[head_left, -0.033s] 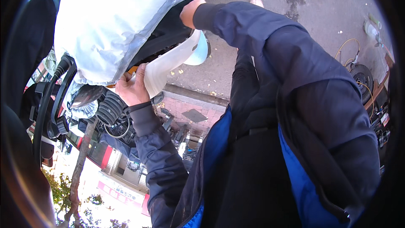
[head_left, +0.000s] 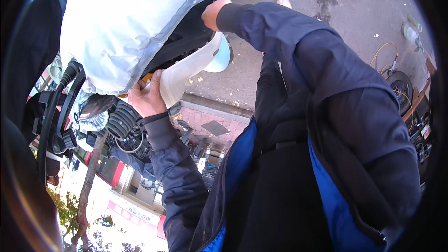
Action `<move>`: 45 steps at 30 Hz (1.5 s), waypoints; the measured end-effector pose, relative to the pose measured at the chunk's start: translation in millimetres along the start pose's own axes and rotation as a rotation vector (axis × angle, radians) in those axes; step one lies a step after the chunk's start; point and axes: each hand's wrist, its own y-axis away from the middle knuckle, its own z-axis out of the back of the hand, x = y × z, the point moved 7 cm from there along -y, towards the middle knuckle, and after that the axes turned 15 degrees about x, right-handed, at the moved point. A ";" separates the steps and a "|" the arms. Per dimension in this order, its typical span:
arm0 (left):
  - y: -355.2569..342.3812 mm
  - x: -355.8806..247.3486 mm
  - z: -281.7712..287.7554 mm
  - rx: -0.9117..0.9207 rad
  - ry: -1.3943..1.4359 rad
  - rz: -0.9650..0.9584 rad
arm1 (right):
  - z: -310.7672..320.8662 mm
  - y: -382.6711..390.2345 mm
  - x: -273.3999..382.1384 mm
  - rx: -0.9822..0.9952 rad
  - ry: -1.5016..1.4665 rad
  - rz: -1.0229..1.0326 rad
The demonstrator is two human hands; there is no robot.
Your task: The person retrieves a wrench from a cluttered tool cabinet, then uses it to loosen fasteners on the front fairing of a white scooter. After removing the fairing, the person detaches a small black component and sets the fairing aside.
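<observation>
Nearest is the open dark jacket (head_left: 345,70), its sleeves reaching forward. Past its cuffs, the left hand (head_left: 145,100) grips one end of a curved white panel (head_left: 179,77), thumb flat over the edge, probably to steady it. The right hand (head_left: 213,13) is curled against a black part (head_left: 189,28) near the other end; its fingers are hidden, so I cannot tell what it grips, though the wide spacing would suit controlling both ends. The panel arches between the hands, beside a light blue piece (head_left: 218,60), below the edge of a silvery-white cover (head_left: 112,28). Farther off lie grey pavement (head_left: 298,23) and a black tyre (head_left: 400,84).
</observation>
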 end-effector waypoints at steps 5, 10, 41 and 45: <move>0.2 -3.2 -1.4 -0.003 0.025 0.000 | -37.2 28.8 -18.7 0.024 -0.275 -0.027; 0.6 -5.3 -2.5 0.000 0.007 -0.017 | -67.1 59.1 -24.0 -0.053 -0.484 -0.098; 5.1 0.2 -7.6 -0.047 0.047 -0.031 | -28.6 -5.0 -53.3 -0.179 0.006 -0.009; 4.1 0.2 -8.1 -0.055 0.006 -0.027 | -9.4 -34.5 -42.9 -0.243 0.146 0.004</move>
